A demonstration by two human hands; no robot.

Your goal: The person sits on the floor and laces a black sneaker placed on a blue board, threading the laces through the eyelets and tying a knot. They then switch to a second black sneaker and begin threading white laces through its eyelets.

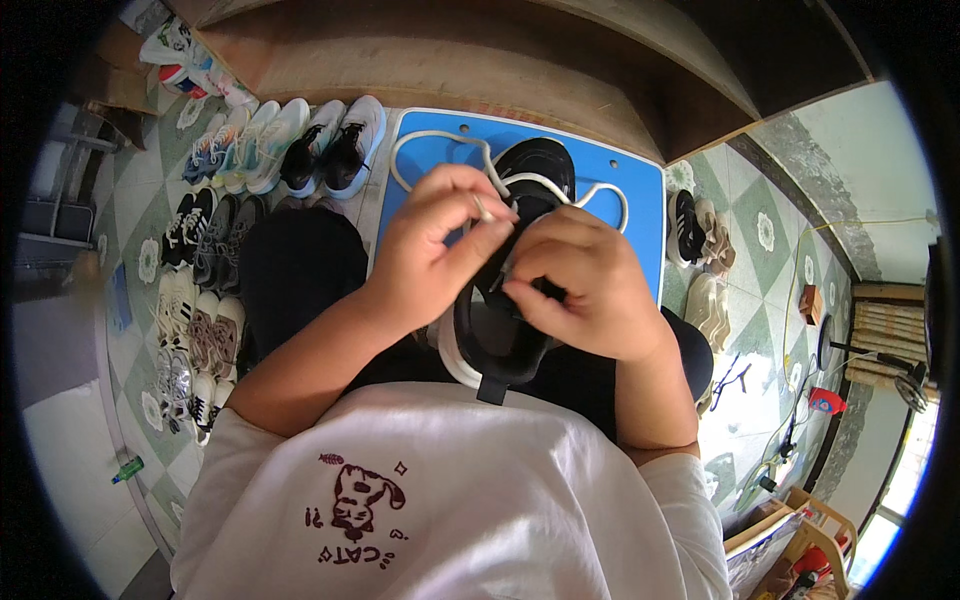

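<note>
A black shoe (536,159) with a pale sole edge lies on a small blue tabletop (645,202), its toe pointing away from me and its heel close to my shirt. A white shoelace (442,135) runs in loops over the toe and out to both sides. My left hand (442,247) is over the left side of the shoe, thumb and forefinger pinched on a lace end. My right hand (585,277) is bent over the right side of the shoe's opening, fingers curled close to the tongue; whether it holds anything is hidden.
Rows of shoes stand on the tiled floor at left, including a grey and black sneaker (356,150). More shoes, such as a black striped sneaker (684,225), are at right. A wooden shelf unit (450,67) rises directly beyond the blue top. My knees flank it.
</note>
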